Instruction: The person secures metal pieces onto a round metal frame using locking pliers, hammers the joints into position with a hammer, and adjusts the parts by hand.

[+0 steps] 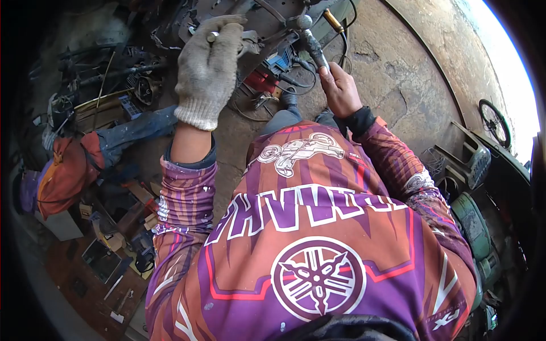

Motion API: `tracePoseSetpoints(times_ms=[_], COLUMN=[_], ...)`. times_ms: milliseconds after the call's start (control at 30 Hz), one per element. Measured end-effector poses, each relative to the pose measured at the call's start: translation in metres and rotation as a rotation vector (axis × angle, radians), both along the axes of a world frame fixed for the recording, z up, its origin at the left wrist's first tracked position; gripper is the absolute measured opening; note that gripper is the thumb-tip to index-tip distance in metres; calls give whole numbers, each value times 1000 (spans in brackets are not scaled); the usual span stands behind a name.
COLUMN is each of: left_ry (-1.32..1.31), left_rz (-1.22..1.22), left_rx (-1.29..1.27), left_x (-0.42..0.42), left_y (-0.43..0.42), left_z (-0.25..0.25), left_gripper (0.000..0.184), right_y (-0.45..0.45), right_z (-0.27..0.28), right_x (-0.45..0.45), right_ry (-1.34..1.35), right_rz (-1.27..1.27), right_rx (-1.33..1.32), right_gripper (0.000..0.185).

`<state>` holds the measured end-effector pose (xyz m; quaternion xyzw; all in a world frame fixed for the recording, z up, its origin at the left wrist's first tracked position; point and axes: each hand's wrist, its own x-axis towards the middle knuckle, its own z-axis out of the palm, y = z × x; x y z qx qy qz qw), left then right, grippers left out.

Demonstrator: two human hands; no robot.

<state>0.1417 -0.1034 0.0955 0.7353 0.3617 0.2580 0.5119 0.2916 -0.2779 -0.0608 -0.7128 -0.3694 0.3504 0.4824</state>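
Note:
My left hand [209,74], in a grey knitted work glove, is closed around a short metal rod; its round end [212,37] sticks out between the fingers. The glove is beside a dark metal frame [273,12] at the top of the view. My bare right hand [341,91] grips the shaft of a hammer [315,50]. The hammer's rounded head [305,22] points up, close to the frame and right of the glove.
A blue tool [280,61] and a red object [261,81] lie below the frame, among cables. An orange-handled tool [333,21] is at the top. Jeans [133,128] and orange-red cloth [68,170] lie left. A chair [473,156], wheel [494,123] and green machine [471,221] stand right.

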Motion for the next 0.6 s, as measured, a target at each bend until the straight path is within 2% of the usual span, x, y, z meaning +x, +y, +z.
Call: tracePoseSetpoints(times_ms=[100,233,300,433,500,600], left_ry=[-33,12,80,143,136,248], left_rz=[-2,-149,-192,-265,-329,-523], left_rx=[42,-48,-50,-48,-44,-4], left_x=[0,-2,-5,-6,-3,1], left_y=[2,18,23,31,36,51], left_z=[0,4,9,14,18,31], left_gripper=[26,24,24,25,25,29], right_y=[-17,-38,-48,-54,-50,-34], right_z=[-5,-19,-23,-19,-26,-22], right_x=[-3,-14,-16,-33,-44,-63], right_ry=[78,102,102,19,-78,-207], right_rz=[-27,-45,-11,40,155,171], right_rx=[6,62,1,18,71,86], right_gripper=[40,38,36,33,31,30])
